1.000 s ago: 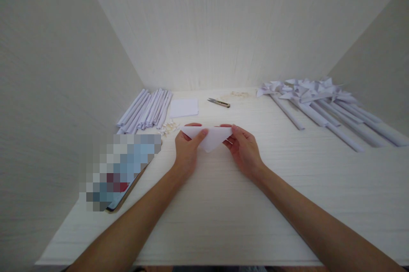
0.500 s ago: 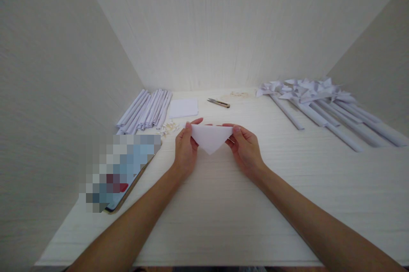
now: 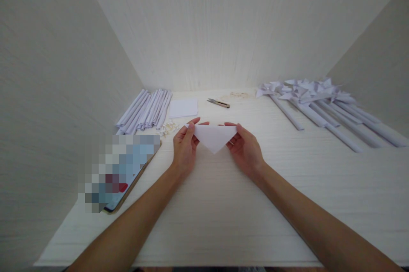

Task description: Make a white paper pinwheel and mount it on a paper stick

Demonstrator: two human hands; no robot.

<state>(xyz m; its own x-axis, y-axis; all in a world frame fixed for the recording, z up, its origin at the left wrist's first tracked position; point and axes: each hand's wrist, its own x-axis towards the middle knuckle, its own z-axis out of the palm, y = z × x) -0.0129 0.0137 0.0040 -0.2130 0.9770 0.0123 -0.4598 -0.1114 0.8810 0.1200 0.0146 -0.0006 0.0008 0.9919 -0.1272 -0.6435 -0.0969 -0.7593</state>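
Both hands, left hand (image 3: 184, 149) and right hand (image 3: 244, 149), pinch the folded paper triangle (image 3: 214, 136) at its top corners, above the table's centre, point toward six o'clock. Uneven pinching could skew the crease.

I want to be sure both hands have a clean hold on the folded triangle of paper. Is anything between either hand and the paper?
Nothing visible. The left hand pinches the left corner of the folded paper triangle and the right hand pinches its right corner, fingers directly on the sheet. The snips and the flat paper square lie farther back on the table.
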